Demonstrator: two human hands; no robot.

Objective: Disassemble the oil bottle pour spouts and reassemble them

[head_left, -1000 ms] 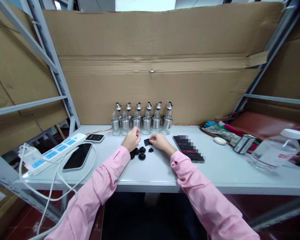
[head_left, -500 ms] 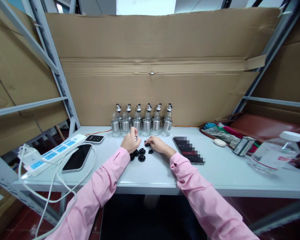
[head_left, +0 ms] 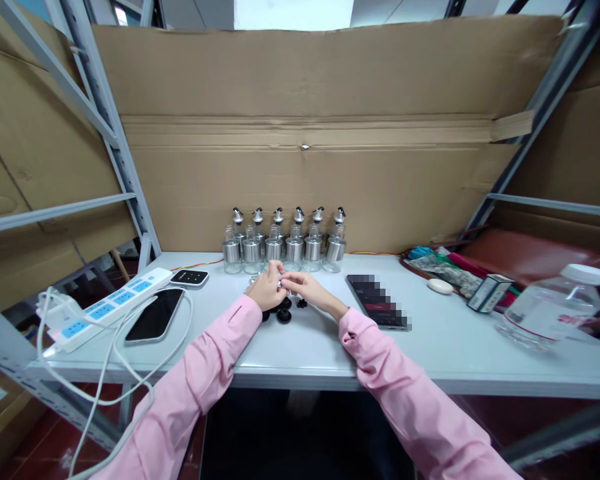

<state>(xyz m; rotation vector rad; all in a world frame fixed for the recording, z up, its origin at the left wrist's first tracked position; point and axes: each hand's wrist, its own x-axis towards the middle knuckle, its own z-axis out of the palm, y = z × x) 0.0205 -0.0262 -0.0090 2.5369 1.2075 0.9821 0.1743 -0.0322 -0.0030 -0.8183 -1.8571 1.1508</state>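
Observation:
My left hand (head_left: 267, 288) is closed in a pinch on a small silvery piece, too small to name. The fingers of my right hand (head_left: 307, 288) are pinched together and meet my left fingertips at that piece; what they hold is hidden. Just below the hands lie several round black stoppers (head_left: 283, 315), partly covered by my left hand, and some small black pieces (head_left: 302, 303). Behind the hands stand glass bottles with steel sleeves (head_left: 294, 251) in a front row, with a back row topped by silver-and-black spouts (head_left: 299, 215).
A power strip (head_left: 115, 308), a phone (head_left: 155, 316) and white cables are on the left, beside a small device (head_left: 189, 278). To the right lie a dark tablet (head_left: 375, 303), a white oval object (head_left: 439, 287), a small box (head_left: 489, 293) and a big plastic bottle (head_left: 553, 307).
My right hand has moved up and left from the small black pieces to my left fingertips. My left hand has shifted slightly, its fingers now lower.

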